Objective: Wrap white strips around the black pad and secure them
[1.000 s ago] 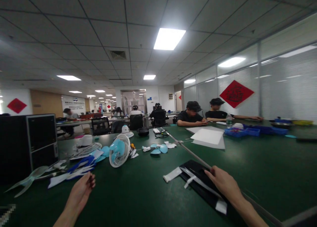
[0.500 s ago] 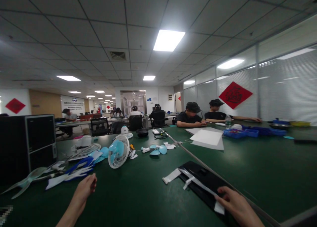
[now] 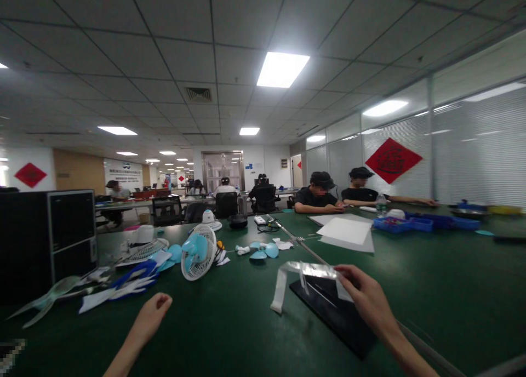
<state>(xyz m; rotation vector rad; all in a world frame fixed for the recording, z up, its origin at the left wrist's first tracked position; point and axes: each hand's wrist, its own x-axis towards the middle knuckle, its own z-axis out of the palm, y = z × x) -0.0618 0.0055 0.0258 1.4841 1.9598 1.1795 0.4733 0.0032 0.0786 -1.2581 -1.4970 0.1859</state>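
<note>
My right hand [image 3: 365, 297] pinches one end of a long shiny silvery strip with white ends [image 3: 314, 269]. The strip is raised above a flat black panel [image 3: 335, 319] that lies on the table, and its far end hangs down to the left of the panel. A thin side piece dangles from its middle. My left hand [image 3: 154, 314] is held over the table on the left, fingers curled together, with nothing visible in them. Nearest to it are white-and-blue gloves [image 3: 123, 289] and a small white fan with light blue blades [image 3: 198, 252].
Loose blue fan blades [image 3: 263, 250], fan parts and a black computer case [image 3: 72, 234] stand on the left. White paper sheets [image 3: 347, 233] and blue trays [image 3: 392, 224] lie at the back right. Two people [image 3: 318, 196] sit across the green table [image 3: 230, 322].
My right hand has risen and moved left, lifting the silvery strip off the black panel. My left hand has shifted slightly right. The view has barely moved.
</note>
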